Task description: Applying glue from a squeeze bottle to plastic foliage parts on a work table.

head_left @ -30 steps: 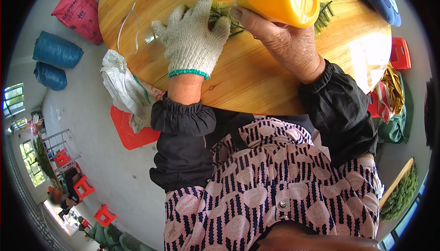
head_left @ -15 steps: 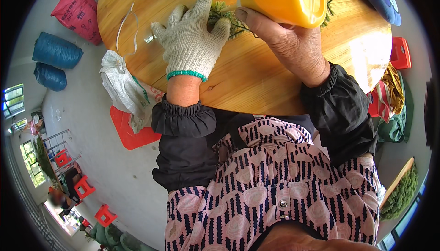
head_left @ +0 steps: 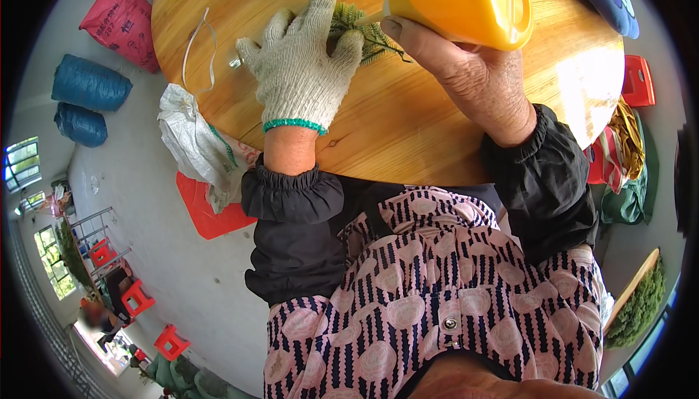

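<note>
Orange bottle lengthwise, nozzle leftward

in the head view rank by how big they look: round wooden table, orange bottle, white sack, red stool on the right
1. round wooden table, by far the largest.
2. white sack.
3. orange bottle, held in the right hand; it sits near the camera, so its rank against the sack is unsure.
4. red stool, partly hidden.

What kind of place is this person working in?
Probably a workshop hall, maybe for making artificial greenery: a round wooden table with green fern-like sprigs, stuffed sacks on a concrete floor, and red plastic stools.
</note>
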`<state>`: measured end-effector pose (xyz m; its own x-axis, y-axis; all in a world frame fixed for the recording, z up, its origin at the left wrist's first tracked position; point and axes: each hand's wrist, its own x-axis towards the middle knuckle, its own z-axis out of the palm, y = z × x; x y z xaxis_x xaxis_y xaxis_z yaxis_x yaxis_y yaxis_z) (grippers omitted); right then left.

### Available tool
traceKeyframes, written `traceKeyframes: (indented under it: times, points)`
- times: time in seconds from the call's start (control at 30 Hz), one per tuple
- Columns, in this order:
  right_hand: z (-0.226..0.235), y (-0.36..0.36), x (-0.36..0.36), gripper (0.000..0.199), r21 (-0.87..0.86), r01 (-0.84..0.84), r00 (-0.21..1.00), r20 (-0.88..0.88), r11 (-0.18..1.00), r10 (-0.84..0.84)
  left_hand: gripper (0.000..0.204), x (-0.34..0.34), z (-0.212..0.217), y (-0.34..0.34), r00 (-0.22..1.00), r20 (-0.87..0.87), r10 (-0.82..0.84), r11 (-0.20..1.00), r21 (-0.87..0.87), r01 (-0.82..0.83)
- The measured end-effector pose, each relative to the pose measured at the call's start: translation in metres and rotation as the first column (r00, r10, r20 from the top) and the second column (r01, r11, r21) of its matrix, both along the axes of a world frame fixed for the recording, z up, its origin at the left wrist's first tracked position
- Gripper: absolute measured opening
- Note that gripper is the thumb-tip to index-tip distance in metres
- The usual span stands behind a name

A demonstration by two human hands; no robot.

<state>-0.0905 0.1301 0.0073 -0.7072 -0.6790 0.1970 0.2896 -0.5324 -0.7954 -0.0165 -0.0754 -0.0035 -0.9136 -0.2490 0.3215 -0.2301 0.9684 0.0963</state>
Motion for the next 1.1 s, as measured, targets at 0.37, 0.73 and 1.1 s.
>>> traceKeyframes:
  times: [0.37,0.73,1.1]
  points:
    - [0.021,-0.005,-0.002,0.057,0.113,0.371,0.734,-0.644,0.922,-0.216,0.061,0.001,-0.001,0.001,0.998,-0.019,-0.053,0.994,-0.094,0.051]
    - [0.033,0.011,-0.007,0.048,0.165,0.54,0.507,-0.847,0.825,-0.162,0.061,0.001,-0.002,0.004,0.999,-0.023,-0.039,0.992,-0.123,0.036]
    - [0.042,0.017,-0.007,0.052,0.179,0.479,0.475,-0.876,0.859,-0.082,0.063,0.001,-0.004,0.002,0.999,-0.042,-0.033,0.998,-0.057,0.03]
